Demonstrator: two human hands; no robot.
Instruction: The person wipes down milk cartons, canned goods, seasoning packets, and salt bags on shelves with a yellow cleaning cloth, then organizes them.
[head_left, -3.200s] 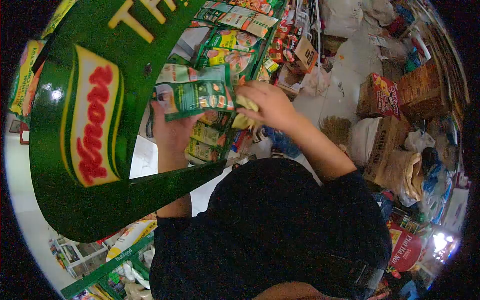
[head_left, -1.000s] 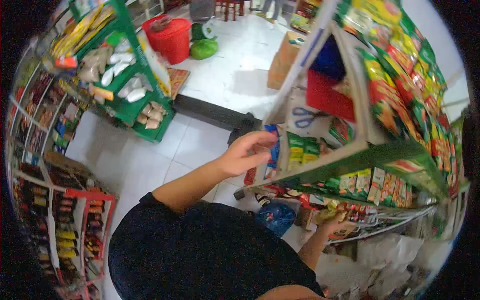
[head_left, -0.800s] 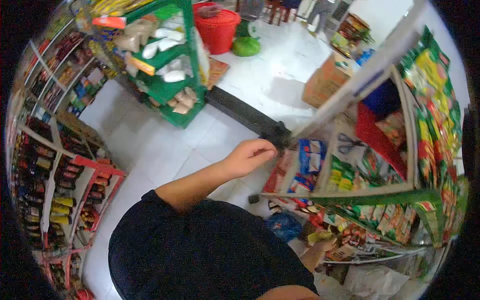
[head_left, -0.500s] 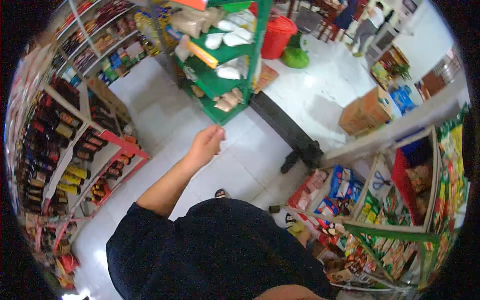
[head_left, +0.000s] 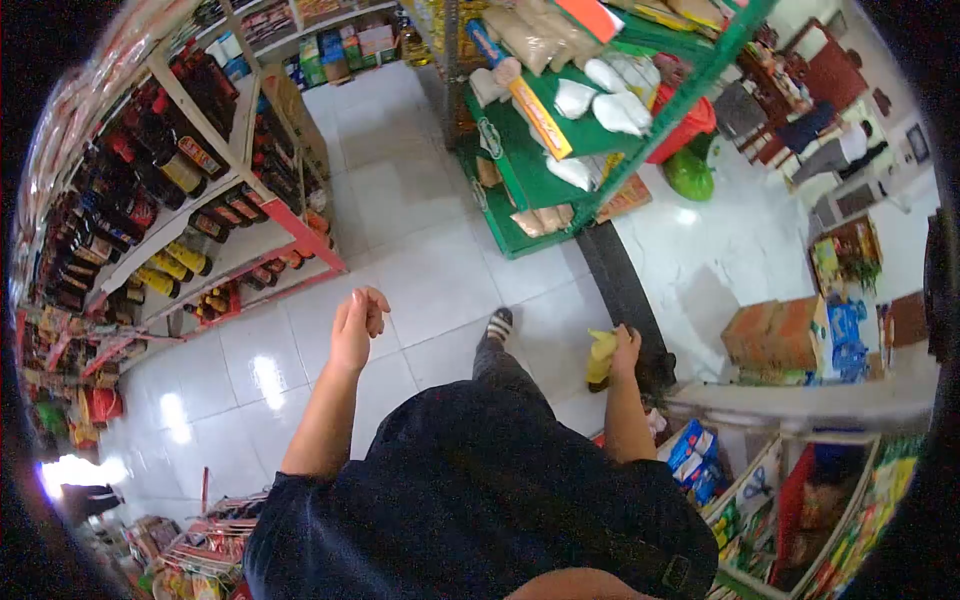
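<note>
My left hand (head_left: 357,327) hangs over the tiled floor with its fingers loosely curled, the shelf of dark bottles beyond it to the left. On the right, my right hand (head_left: 627,350) is wrapped round the upper part of a yellow item (head_left: 601,358) with a dark lower end. It hangs upright beside the dark floor sill (head_left: 632,290). What the item is cannot be made out.
A green shelf (head_left: 530,185) with bagged goods stands ahead. The bottle shelf (head_left: 290,222) is at the left, packet bins (head_left: 765,480) at the lower right. Beyond the sill are cardboard boxes (head_left: 775,335), a red tub (head_left: 690,125) and a distant person (head_left: 845,150).
The view has turned, and the shelves now lie differently. My right hand has come into clear view with the yellow item. My left hand is lower and further left, and a foot is further forward.
</note>
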